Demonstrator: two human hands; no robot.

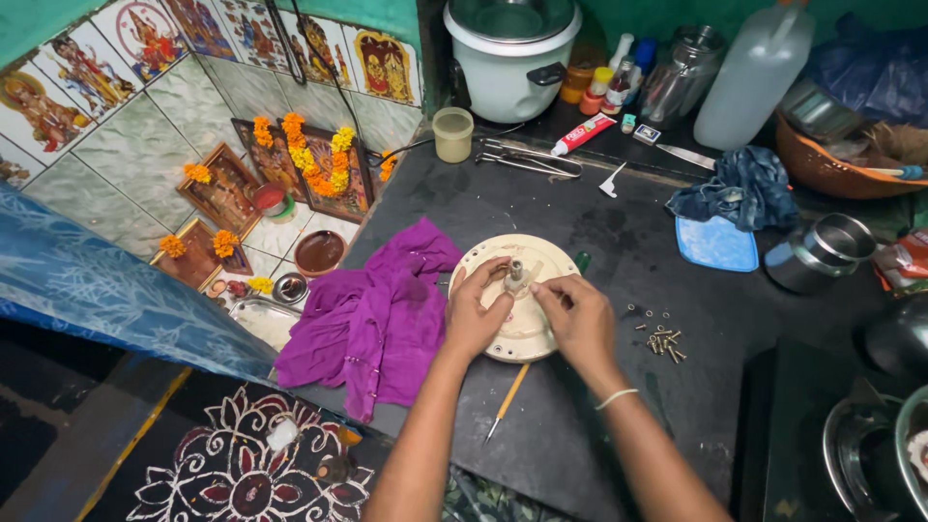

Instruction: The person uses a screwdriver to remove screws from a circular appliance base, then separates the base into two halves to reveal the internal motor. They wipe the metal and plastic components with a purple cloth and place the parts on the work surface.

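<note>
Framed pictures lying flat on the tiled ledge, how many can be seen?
3: a large one with marigold garlands nearest the dark counter, one left of it, and a small one nearer the camera. Others may be hidden behind the blue cloth.

Home kitchen corner with a small shrine. Dark stone counter point(541, 203); white rice cooker point(510, 58) and plastic jug point(749, 77) far; steel pots point(860, 454) near right. Framed pictures with marigold garlands point(309, 155) far left.
</note>
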